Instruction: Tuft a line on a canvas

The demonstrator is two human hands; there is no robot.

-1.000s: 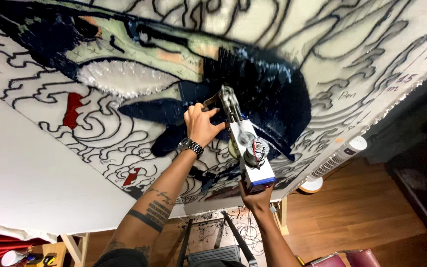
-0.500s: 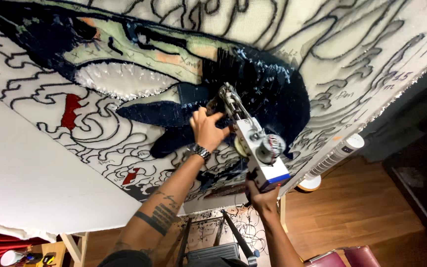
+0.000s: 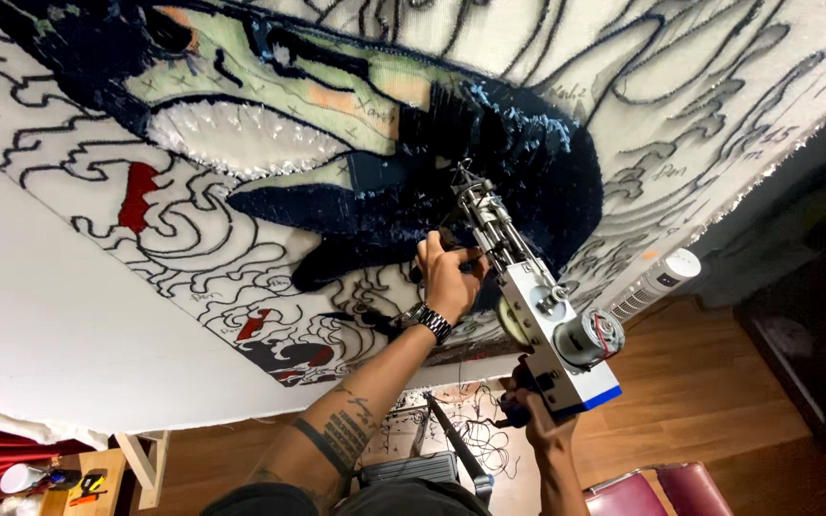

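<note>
Head view, both hands' grip [image 3: 448, 277] [image 3: 539, 420] clamped on tufting gun [image 3: 537, 306], shifted right across canvas [image 3: 97, 315]

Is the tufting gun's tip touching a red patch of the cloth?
No, the tufting gun has its tip in the dark blue area.

One tufting gun [image 3: 537, 315], one stretched cloth [image 3: 241, 143], one white tower fan [image 3: 657, 285] and two hands are counted.
</note>
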